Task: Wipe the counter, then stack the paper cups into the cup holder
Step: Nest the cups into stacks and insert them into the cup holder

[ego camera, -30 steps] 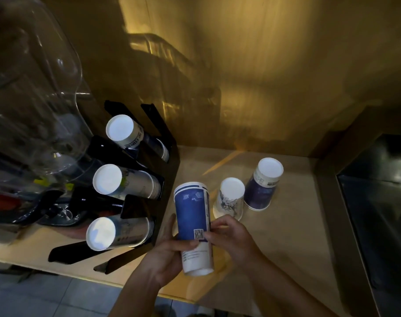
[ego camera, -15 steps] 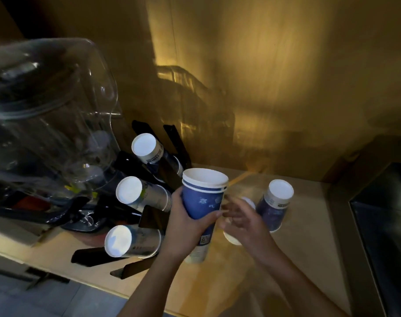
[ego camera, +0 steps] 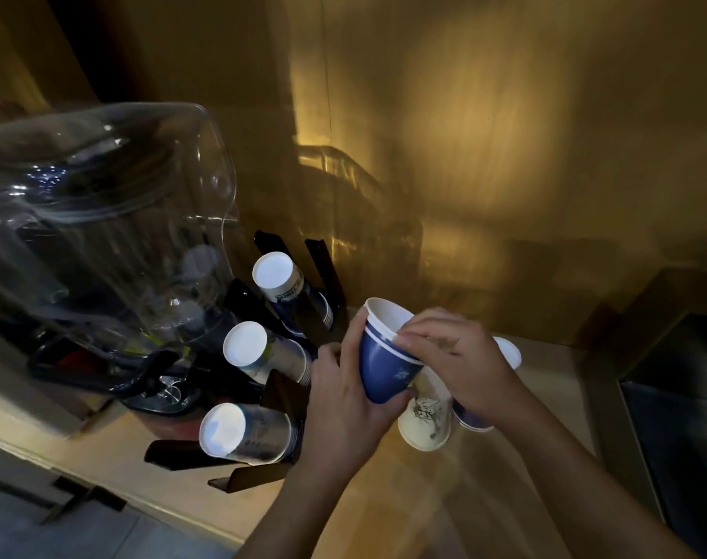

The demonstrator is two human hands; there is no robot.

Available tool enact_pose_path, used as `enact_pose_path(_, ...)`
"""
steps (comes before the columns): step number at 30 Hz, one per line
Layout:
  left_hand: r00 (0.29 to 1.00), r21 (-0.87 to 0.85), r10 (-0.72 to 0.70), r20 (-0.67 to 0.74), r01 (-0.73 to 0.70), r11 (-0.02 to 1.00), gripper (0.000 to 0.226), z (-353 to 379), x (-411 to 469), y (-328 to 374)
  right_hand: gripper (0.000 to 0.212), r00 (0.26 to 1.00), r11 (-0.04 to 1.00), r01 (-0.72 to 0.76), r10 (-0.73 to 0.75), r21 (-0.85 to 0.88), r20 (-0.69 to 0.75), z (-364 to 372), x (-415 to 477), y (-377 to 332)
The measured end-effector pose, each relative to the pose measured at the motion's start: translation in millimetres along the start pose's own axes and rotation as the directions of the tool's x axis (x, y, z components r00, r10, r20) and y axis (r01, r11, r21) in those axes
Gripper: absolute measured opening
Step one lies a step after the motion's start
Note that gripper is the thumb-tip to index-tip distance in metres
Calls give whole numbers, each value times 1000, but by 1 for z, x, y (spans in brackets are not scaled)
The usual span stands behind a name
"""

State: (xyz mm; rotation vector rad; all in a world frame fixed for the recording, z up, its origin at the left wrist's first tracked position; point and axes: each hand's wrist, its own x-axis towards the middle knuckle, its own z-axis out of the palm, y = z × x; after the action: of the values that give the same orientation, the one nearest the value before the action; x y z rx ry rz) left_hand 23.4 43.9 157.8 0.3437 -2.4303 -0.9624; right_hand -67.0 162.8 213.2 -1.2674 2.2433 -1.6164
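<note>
Both hands are on the blue cup [ego camera: 386, 367]: the left hand [ego camera: 345, 401] wraps around its side, and the right hand [ego camera: 454, 359] pinches its rim. It tips in the air, beside the black cup holder [ego camera: 281, 393] on the counter [ego camera: 444, 502].
</note>
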Motion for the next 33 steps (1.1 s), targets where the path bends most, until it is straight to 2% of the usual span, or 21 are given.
enact_pose_path(4,1000,-34,3,10,-3,999,104,-2,-1,-1,16,999,992,48,-45,-113,28,-3,3,-4)
enact_pose_path(6,1000,-75,-3,30,6,997,101,-3,-1,0,16,998,993,59,-56,-101,35,-4,3,-5)
enact_pose_path(9,994,-214,-41,105,63,975,98,-8,2,1,16,998,992,51,-45,-111,52,-10,3,-3)
enact_pose_path(12,967,-453,-70,243,177,874,98,-15,3,-3,18,1000,999,11,-10,-54,28,-20,4,-3)
enact_pose_path(15,920,-587,-109,375,327,741,95,-18,-1,-7,19,1000,999,2,-1,34,-24,-34,8,-7)
enact_pose_path(18,899,-586,-144,413,383,714,94,-18,-6,-9,24,997,996,18,-12,84,-74,-46,10,-10)
enact_pose_path(23,912,-552,-137,387,348,757,95,-17,-12,-7,30,988,994,38,-23,98,-154,-60,10,-8)
enact_pose_path(30,977,-453,-123,175,190,871,99,-19,-17,-2,31,984,999,20,-15,28,-177,-59,-1,0)
enact_pose_path(32,983,-396,-114,142,162,904,99,-21,-19,-1,43,983,996,68,-76,-53,-167,-54,-3,1)
enact_pose_path(33,985,-370,-105,138,150,917,99,-21,-20,1,48,977,979,127,-151,-159,-150,-53,-4,2)
